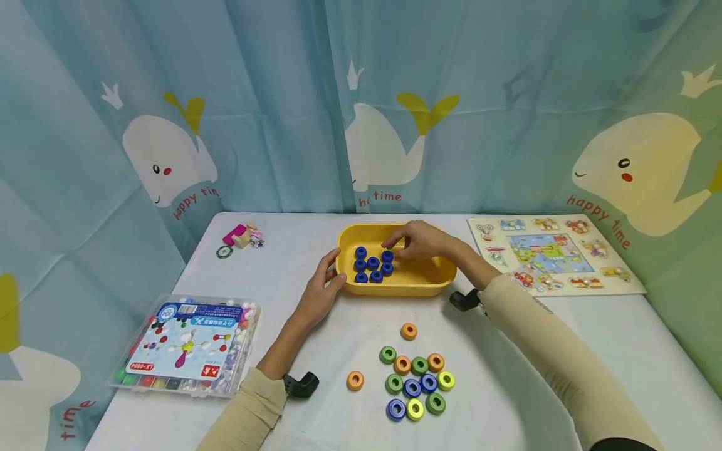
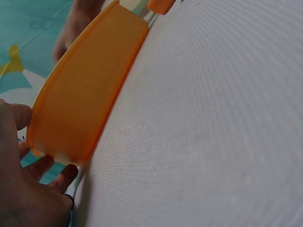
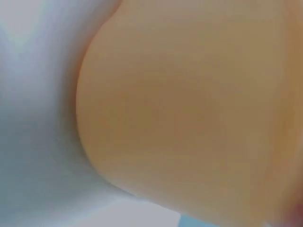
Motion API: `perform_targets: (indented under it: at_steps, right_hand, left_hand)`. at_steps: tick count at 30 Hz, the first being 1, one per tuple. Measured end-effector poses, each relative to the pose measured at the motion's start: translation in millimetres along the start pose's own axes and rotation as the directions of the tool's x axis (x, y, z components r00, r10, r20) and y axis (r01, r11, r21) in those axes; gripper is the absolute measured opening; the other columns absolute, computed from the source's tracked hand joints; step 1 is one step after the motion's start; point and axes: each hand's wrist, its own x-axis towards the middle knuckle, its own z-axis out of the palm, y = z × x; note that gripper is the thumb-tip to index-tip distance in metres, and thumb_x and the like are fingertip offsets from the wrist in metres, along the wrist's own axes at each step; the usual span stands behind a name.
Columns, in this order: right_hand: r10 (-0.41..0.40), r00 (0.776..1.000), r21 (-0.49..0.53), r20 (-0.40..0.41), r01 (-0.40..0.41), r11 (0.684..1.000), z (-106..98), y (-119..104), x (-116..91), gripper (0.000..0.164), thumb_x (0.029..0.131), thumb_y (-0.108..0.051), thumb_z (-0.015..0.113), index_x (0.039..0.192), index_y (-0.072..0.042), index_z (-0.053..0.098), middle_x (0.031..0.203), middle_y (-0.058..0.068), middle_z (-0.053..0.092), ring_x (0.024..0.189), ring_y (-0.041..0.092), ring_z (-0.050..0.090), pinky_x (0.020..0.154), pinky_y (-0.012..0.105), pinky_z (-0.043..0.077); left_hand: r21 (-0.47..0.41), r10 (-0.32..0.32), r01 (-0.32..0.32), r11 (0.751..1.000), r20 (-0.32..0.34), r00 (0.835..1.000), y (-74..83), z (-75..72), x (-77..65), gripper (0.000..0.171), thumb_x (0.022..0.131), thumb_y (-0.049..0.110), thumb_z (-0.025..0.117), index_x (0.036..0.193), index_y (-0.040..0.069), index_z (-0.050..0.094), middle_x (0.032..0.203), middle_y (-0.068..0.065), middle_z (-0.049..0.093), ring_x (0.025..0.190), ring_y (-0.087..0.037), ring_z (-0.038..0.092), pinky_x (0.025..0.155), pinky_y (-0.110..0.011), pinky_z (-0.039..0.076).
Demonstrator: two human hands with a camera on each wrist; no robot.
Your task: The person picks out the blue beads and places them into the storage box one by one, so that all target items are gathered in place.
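A yellow tray (image 1: pixel 395 290) stands on the table with several small dark blue rings (image 1: pixel 360 265) grouped in its left half. My left hand (image 1: pixel 320 291) holds the tray's left end, thumb and fingers spread around it; in the left wrist view its fingertips (image 2: pixel 66 177) touch the outer wall. Over the tray's inside, my right hand (image 1: pixel 420 241) reaches down, index finger and thumb at the edges of the rear right blue ring (image 1: pixel 387 256). The right wrist view shows mostly the blurred tray wall (image 3: pixel 180 113), with the right hand's fingers hidden.
Nearer me lie several orange (image 1: pixel 408 331), green (image 1: pixel 436 403), yellow (image 1: pixel 415 409) and blue rings (image 1: pixel 396 409). A clear bead case (image 1: pixel 183 344) sits left, small toys (image 1: pixel 244 237) back left, a picture puzzle board (image 1: pixel 555 254) back right. A curtain (image 1: pixel 282 125) borders the table.
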Motion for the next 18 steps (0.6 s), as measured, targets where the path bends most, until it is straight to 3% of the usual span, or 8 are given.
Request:
perform_targets:
  at_steps: [3, 7, 12, 18]
  right_hand:
    - [-0.062, 0.998, -0.002, -0.001, 0.062, 0.998, -2, -25, -19, 0.030, 0.080, -0.016, 0.073, 0.109, -0.016, 0.070, 0.104, -0.003, 0.068, 0.065, 0.012, 0.057, 0.060, 0.028, 0.049]
    - [-0.202, 0.976, 0.001, 0.083, 0.203, 0.979, 7, -70, -52, 0.031, 0.081, -0.017, 0.071, 0.111, -0.023, 0.068, 0.102, -0.010, 0.066, 0.067, 0.008, 0.055, 0.059, 0.027, 0.048]
    - [-0.336, 0.910, 0.060, 0.245, 0.331, 0.942, 32, -118, -88, 0.033, 0.082, -0.021, 0.070, 0.112, -0.033, 0.064, 0.104, -0.019, 0.060, 0.065, 0.002, 0.053, 0.059, 0.020, 0.047]
    - [-0.439, 0.822, 0.123, 0.363, 0.425, 0.897, 66, -140, -103, 0.028, 0.082, -0.019, 0.070, 0.109, -0.027, 0.067, 0.101, -0.018, 0.060, 0.065, -0.006, 0.048, 0.057, 0.012, 0.043]
  left_hand:
    - [0.003, 0.000, 0.000, 1.000, 0.007, 1.000, -0.7, 0.4, 0.1, 0.054, 0.097, 0.025, 0.049, 0.146, 0.028, 0.027, 0.147, 0.009, 0.029, 0.122, -0.018, 0.044, 0.102, -0.044, 0.033]
    - [0.014, 0.003, -0.003, 1.000, 0.011, 1.000, -2.0, 0.5, 0.6, 0.054, 0.097, 0.025, 0.048, 0.146, 0.028, 0.026, 0.147, 0.008, 0.028, 0.123, -0.020, 0.044, 0.102, -0.044, 0.032]
    - [0.016, 0.001, -0.001, 1.000, 0.015, 1.000, 0.3, -0.2, 1.0, 0.054, 0.098, 0.022, 0.048, 0.146, 0.026, 0.025, 0.148, 0.005, 0.028, 0.124, -0.025, 0.043, 0.103, -0.045, 0.031]
    - [-0.019, -0.010, 0.011, 1.000, 0.043, 0.999, 20.7, -5.7, -5.3, 0.053, 0.098, 0.020, 0.048, 0.146, 0.019, 0.025, 0.149, -0.006, 0.028, 0.125, -0.034, 0.041, 0.101, -0.045, 0.033]
